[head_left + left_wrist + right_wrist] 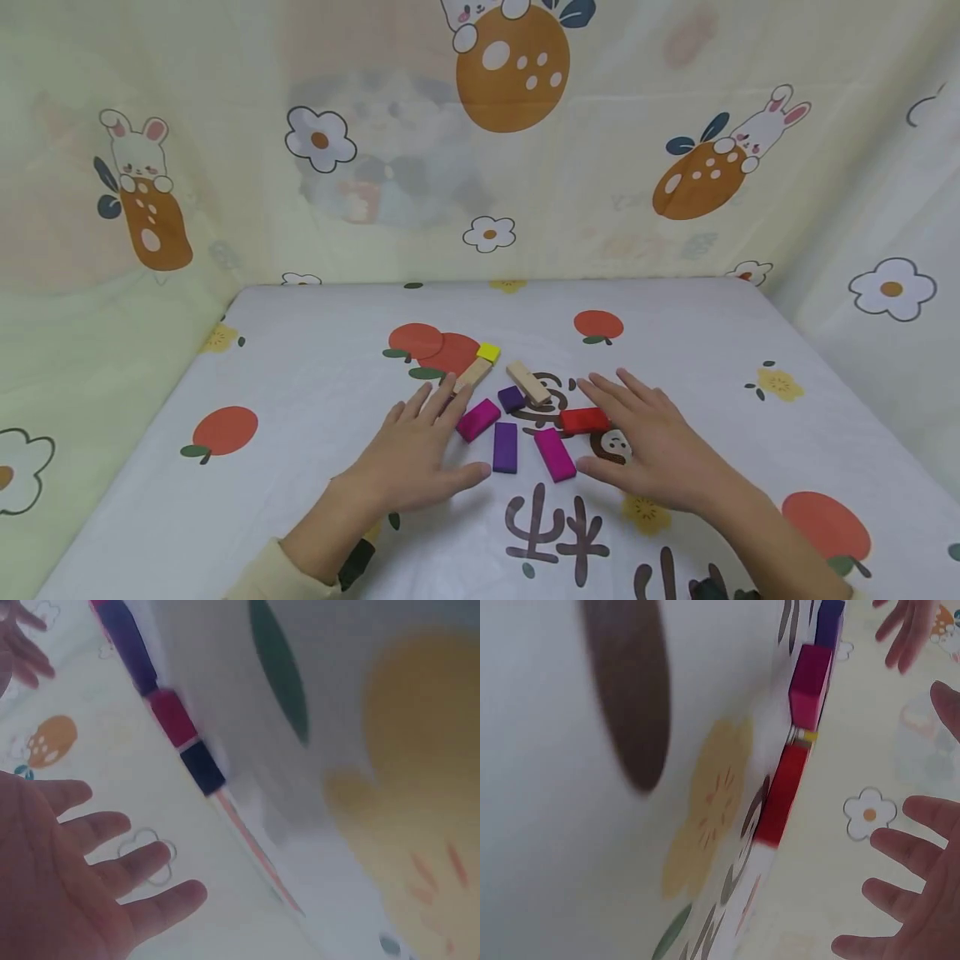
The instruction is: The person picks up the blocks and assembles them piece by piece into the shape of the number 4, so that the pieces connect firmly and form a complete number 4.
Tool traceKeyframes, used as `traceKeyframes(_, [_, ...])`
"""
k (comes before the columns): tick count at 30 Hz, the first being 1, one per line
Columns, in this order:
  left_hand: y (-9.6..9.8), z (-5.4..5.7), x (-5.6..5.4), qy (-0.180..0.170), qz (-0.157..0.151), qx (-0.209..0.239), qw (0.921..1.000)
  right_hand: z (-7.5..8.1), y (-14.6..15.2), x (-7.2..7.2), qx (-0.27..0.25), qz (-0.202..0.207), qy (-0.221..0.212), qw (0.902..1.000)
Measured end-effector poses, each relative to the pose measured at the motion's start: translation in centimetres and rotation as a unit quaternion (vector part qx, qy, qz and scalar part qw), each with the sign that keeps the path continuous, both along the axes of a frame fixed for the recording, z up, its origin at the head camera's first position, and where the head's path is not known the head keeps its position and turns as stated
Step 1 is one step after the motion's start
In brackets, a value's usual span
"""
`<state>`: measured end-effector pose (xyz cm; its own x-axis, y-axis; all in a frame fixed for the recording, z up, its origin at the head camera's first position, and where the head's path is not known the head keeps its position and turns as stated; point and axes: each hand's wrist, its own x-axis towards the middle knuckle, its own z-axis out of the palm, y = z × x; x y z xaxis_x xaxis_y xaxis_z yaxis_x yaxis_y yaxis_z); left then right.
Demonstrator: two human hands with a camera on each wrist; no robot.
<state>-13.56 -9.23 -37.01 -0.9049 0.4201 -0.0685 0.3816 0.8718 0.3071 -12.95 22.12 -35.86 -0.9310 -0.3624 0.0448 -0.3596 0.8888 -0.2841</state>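
Small coloured blocks lie loosely on the table between the two hands. In the head view I see a magenta block (478,420), a purple block (506,447), a second magenta block (555,455), a red block (585,420), a small dark purple block (512,399), a plain wooden block (528,382), and another wooden block (474,373) by a yellow block (489,352). My left hand (422,454) spreads its fingers at the left of the group, holding nothing. At the right, my right hand (654,446) is likewise spread, nearest the red block. Both wrist views show empty palms raised off the cloth.
A white printed cloth (315,367) with fruit and flower pictures covers the table. Pale printed curtains (225,192) hang behind it and at both sides. Dark objects (356,562) show partly beneath the left wrist and at the bottom right edge.
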Motion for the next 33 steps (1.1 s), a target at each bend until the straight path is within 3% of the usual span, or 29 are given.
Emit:
traceKeyframes(6, [1.5,-0.4,0.3,-0.011,-0.016,-0.007,0.9998,-0.5,-1.5,0.0,0.004,0.019,-0.005,0.9998])
traceKeyframes(22, [2.5,-0.8,0.8,-0.025,-0.064,-0.023,0.9974,-1.4,-3.5,0.3,0.030,0.067,-0.016,0.9972])
traceKeyframes(33, [3.1,-1.3,0.9,-0.032,-0.073,-0.039,0.9960,-1.7,-4.2,0.1,0.049,0.092,-0.032,0.9941])
